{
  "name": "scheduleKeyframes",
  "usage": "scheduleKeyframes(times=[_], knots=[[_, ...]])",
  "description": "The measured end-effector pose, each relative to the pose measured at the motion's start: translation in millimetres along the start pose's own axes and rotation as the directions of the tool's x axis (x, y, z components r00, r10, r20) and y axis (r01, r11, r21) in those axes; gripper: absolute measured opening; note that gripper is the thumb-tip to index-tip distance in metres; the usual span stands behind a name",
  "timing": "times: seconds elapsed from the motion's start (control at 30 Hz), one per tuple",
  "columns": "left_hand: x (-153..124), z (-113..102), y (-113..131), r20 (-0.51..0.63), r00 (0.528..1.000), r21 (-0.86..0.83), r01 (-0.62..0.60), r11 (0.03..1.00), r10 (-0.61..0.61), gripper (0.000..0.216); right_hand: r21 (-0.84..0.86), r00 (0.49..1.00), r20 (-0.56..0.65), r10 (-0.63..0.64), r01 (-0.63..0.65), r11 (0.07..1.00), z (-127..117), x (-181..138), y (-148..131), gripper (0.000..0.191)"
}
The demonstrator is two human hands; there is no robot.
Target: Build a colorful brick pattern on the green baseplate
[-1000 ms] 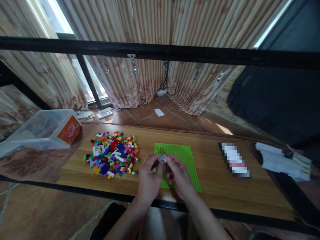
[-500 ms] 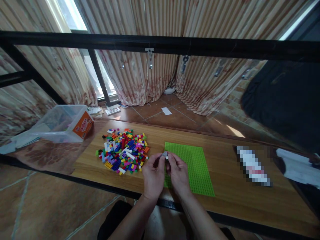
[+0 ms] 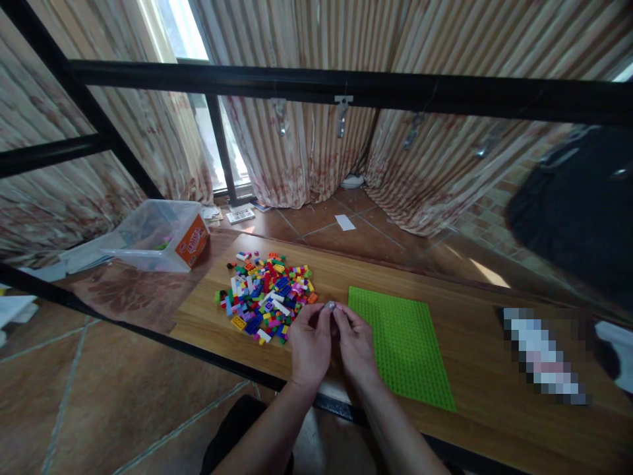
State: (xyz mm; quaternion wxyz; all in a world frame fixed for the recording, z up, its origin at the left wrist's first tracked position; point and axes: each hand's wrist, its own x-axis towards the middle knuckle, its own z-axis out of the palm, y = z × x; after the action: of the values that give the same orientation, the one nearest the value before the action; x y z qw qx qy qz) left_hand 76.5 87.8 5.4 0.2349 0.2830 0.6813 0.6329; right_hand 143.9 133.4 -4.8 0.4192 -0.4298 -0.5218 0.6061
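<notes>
Wooden table [image 3: 465, 343] before us, our left hand [image 3: 310, 343] and right hand [image 3: 355, 343] pinch a small grey brick [image 3: 330, 306] between fingertips, between brick pile [image 3: 267, 297] and green baseplate [image 3: 400, 343], where it could slip under uneven pressure.

The small grey piece [image 3: 330, 306] pinched between both hands is too tiny to identify.

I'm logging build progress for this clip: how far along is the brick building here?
Barely begun. The green baseplate shows no bricks on it. Both hands, left hand and right hand, pinch a small grey piece together. The brick pile lies loose on the table.
</notes>
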Motion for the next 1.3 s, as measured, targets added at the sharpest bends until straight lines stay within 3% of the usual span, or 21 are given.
scheduleKeyframes(times=[0.13,0.2,0.33,0.5,0.67,0.83,1.17,1.3], knots=[[4,-2,-3,-0.038,0.999,-0.011,0.0,1.0,0.0,0.017,-0.037,1.0,0.014,-0.003,0.004,0.999,0,2,6,0.035],[9,-5,-3,-0.07,0.997,-0.01,-0.021,1.0,0.02,0.018,-0.148,0.999,0.044,-0.012,0.018,0.989,-1,1,8,0.037],[19,-11,-1,-0.161,0.986,-0.022,-0.04,0.999,0.037,0.02,-0.442,0.984,0.151,-0.091,0.15,0.885,-2,-3,10,0.034],[27,-17,2,-0.19,0.981,0.034,-0.034,0.999,0.04,0.024,-0.577,0.967,0.206,-0.152,0.245,0.779,5,-6,9,0.027],[37,-27,0,-0.106,0.981,0.249,-0.131,0.96,0.161,0.023,-0.588,0.972,0.187,-0.141,0.225,0.777,3,-6,8,0.037],[46,-40,2,0.021,0.969,0.534,-0.22,0.816,0.247,0.023,-0.569,0.984,0.151,-0.098,0.167,0.805,-14,-6,3,0.037],[57,-49,12,-0.107,0.971,0.775,-0.053,0.629,0.213,0.025,-0.333,0.984,0.165,-0.066,0.119,0.935,-48,-10,0,0.037],[74,-52,15,-0.064,0.974,0.845,-0.064,0.532,0.218,0.031,-0.272,0.992,0.118,-0.037,0.069,0.96,-56,-9,-6,0.045]])
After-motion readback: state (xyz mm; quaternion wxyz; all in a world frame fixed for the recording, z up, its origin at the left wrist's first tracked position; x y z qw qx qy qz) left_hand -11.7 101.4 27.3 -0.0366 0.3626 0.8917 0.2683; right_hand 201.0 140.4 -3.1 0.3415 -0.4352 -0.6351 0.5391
